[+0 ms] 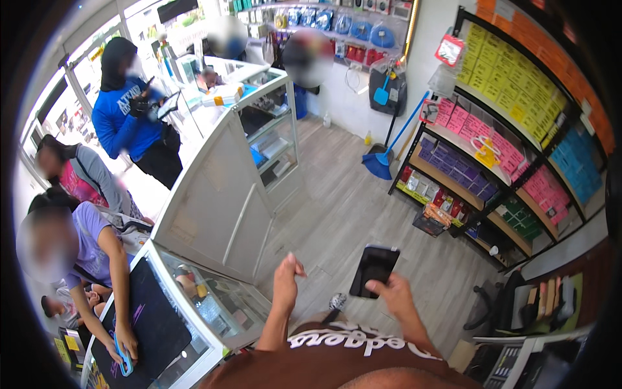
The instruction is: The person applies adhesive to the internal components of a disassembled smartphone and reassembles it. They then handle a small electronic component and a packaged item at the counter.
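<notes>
My right hand (394,293) grips a black smartphone (374,267), its thumb lying over the lower edge of the dark face. In front of my body, my left hand (286,275) is raised with its fingers curled in, and nothing shows in it. It is apart from the phone, to the left of it. Nearest to that hand is the end of a glass display counter (223,305). Across this counter a person in a purple shirt (97,240) leans on a black mat (146,318), hands on a light blue phone or phone case (122,355).
A white panel (207,194) joins a second glass showcase (269,136). Farther off stands a person in blue (126,117). A blue broom (382,162) leans by the wall. Shelves (479,139) of coloured packets line the right, above an office chair (483,308). Grey plank floor (330,194) lies between.
</notes>
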